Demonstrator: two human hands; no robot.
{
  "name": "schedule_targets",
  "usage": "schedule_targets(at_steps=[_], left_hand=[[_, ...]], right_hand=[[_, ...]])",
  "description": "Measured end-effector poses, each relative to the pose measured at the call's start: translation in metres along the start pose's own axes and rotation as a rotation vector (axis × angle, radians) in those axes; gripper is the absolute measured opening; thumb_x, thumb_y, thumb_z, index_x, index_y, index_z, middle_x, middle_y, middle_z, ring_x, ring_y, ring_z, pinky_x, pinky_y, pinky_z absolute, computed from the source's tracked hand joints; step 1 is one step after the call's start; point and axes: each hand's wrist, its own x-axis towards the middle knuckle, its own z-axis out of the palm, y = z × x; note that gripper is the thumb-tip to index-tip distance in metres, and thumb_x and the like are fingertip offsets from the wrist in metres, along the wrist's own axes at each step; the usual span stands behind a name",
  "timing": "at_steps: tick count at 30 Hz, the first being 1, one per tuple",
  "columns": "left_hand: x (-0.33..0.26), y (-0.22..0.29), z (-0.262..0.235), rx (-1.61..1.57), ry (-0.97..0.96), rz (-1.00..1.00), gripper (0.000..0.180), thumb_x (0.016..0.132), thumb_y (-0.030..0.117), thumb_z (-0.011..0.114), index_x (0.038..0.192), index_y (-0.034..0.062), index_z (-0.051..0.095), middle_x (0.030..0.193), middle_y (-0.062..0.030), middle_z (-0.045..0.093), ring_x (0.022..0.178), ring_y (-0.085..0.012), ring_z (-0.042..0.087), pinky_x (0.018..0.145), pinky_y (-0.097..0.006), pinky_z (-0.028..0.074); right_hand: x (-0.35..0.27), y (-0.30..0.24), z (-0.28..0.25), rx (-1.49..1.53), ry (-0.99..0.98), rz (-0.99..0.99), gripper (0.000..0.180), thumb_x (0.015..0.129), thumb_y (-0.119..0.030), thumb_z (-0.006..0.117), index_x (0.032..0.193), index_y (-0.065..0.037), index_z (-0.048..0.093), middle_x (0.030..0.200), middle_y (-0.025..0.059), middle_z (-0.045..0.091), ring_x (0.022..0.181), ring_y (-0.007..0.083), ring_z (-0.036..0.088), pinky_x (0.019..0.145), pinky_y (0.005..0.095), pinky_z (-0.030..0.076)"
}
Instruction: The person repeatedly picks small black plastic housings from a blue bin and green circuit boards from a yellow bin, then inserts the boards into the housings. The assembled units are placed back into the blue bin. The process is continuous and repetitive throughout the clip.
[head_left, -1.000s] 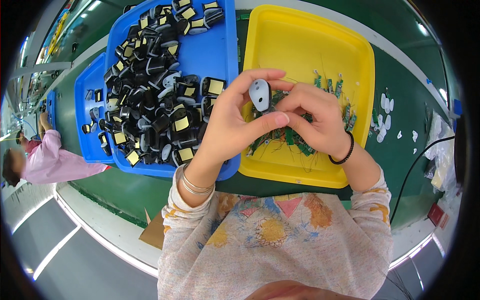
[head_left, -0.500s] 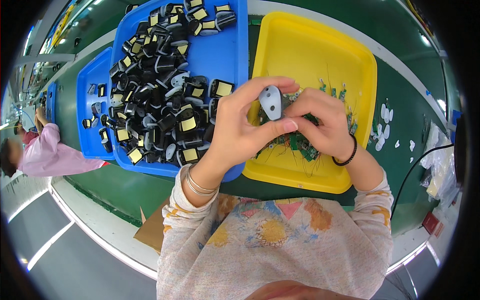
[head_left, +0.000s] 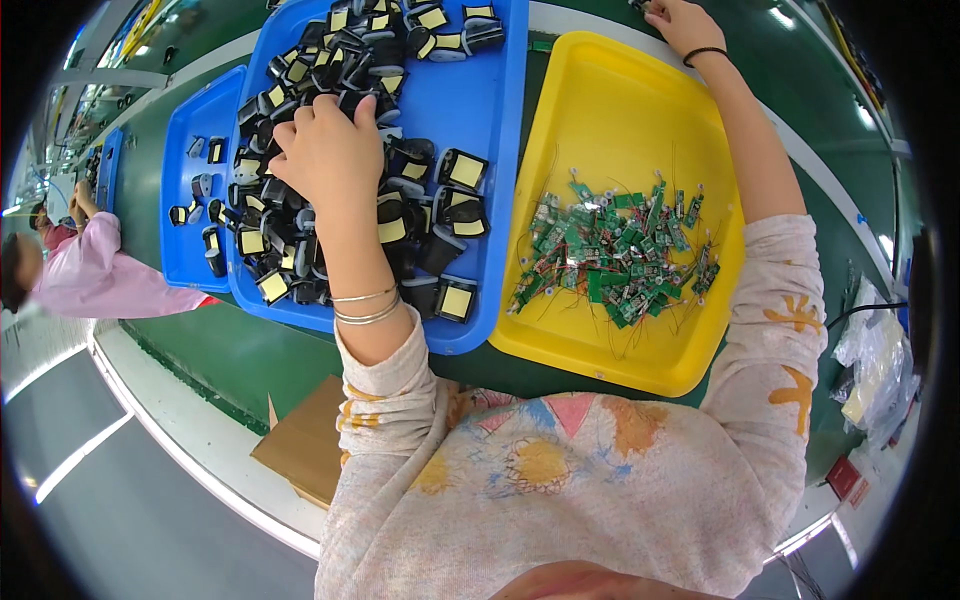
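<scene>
Hands apart over two trays

Left hand (head_left: 325, 150) lies palm down on the heap of black shells (head_left: 330, 215) in the blue tray (head_left: 490, 200), fingers curled into the pile; whether they grip one cannot be told. Right hand (head_left: 680, 22) reaches past the far edge of the yellow tray (head_left: 620, 110), fingers bent, their hold hidden. Green circuit boards (head_left: 615, 250) lie heaped near that tray's right edge. A second blue tray (head_left: 190, 180) sits left.
</scene>
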Motion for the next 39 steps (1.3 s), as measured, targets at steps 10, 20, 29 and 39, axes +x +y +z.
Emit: schedule_targets(at_steps=[10,20,29,39], left_hand=[[0.004,0.005,-0.002,-0.23,-0.082,0.019,0.027,0.066,0.029,0.071,0.089,0.0176,0.062,0.076,0.0009,0.062,0.079,-0.0235,0.057,0.066,-0.038,0.042],[-0.001,0.006,-0.007,-0.373,-0.147,0.134,0.035,0.069,0.021,0.069,0.101,0.0121,0.055,0.091,-0.0057,0.061,0.082,-0.0236,0.059,0.067,-0.035,0.047],[-0.022,0.033,-0.034,-1.005,-0.126,0.147,0.037,0.069,0.008,0.07,0.101,0.0026,0.052,0.083,-0.008,0.06,0.062,-0.0119,0.059,0.054,-0.021,0.044],[-0.07,0.075,-0.053,-1.781,-0.91,0.104,0.028,0.075,0.002,0.064,0.101,-0.0005,0.057,0.082,-0.0042,0.059,0.072,-0.0075,0.053,0.058,-0.019,0.045]], right_hand=[[-0.121,-0.066,-0.075,0.412,-0.167,-0.472,0.012,0.075,-0.016,0.061,0.081,-0.005,0.058,0.077,0.0073,0.055,0.08,0.024,0.053,0.073,0.0322,0.042],[-0.193,-0.112,-0.087,0.112,-0.297,-0.24,0.022,0.063,-0.021,0.07,0.071,-0.006,0.056,0.077,0.0069,0.052,0.08,0.0255,0.05,0.067,0.0349,0.042],[-0.188,-0.116,-0.098,0.691,-0.398,-0.065,0.015,0.073,-0.013,0.065,0.075,-0.007,0.051,0.069,0.0043,0.052,0.062,0.0178,0.054,0.054,0.0283,0.043],[-0.181,-0.117,-0.109,1.66,-0.303,0.411,0.022,0.086,-0.011,0.051,0.105,0.0,0.05,0.082,0.0045,0.058,0.065,0.0106,0.06,0.061,0.0209,0.051]])
